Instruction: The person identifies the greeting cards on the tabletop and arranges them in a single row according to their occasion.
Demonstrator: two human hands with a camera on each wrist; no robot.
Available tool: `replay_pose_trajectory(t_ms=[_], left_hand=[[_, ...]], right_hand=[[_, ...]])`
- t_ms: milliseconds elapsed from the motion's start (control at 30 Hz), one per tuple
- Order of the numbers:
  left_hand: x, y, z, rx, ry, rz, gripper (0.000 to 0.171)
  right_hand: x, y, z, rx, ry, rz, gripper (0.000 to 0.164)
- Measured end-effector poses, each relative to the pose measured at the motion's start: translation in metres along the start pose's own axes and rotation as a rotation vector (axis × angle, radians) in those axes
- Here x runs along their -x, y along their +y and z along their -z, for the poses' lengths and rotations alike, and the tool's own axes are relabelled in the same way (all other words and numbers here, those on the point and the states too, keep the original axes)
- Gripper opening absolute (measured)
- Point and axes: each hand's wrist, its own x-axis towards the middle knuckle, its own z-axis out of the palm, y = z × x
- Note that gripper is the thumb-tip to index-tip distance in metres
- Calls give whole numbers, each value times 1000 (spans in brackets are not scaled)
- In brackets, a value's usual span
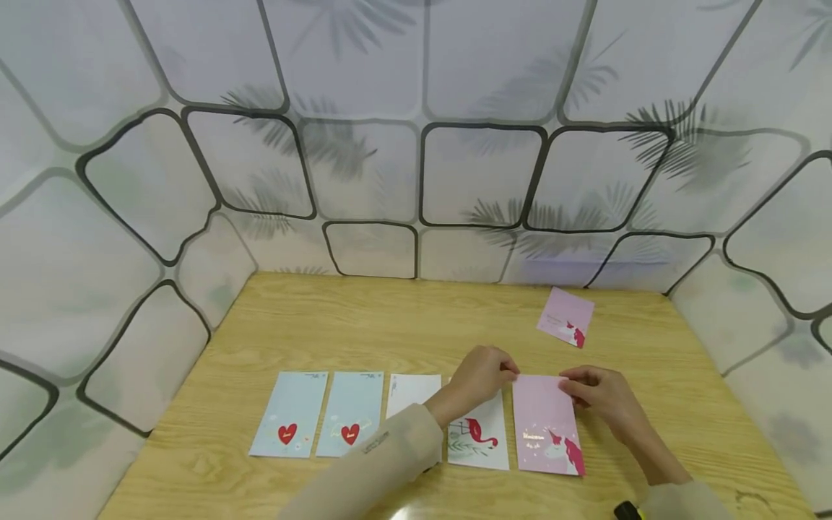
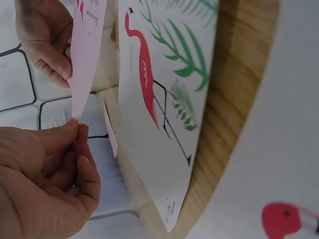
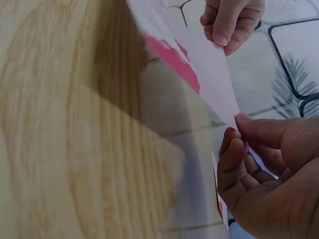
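Note:
A pink card with a unicorn is pinched at its two far corners, between thumb and fingers of each hand. My left hand has the left corner, and my right hand the right one. Both wrist views show the pink card raised off the table at a tilt, its shadow on the wood in the right wrist view. Just left of it lies a white flamingo card, with my left forearm reaching over its neighbour, a white card that the sleeve partly hides.
Two light blue cards with red hearts lie side by side at the left of the row. A smaller pink unicorn card lies farther back on the wooden table. Patterned walls enclose the table. A black and yellow object shows by the right sleeve.

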Motion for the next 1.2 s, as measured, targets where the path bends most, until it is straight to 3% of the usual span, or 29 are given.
replay_pose_trajectory(t_ms=[200,433,633,967,1200], left_hand=[[-2,-3,-4,-123,15,-30,5],[-6,-6,-8,-188,26,-66,6],[-10,-8,-12,-254,32,-66,6],[-14,-8,-18,-297,-13,7,6],[-17,-9,-21,-354,-17,17,7]], right_hand=[[-6,6,-2,81,-9,-9,33],[-9,11,-3,232,4,62,23],[-12,12,-6,290,8,107,19],[-17,20,-8,407,16,178,13],[-18,20,-8,442,14,187,11]])
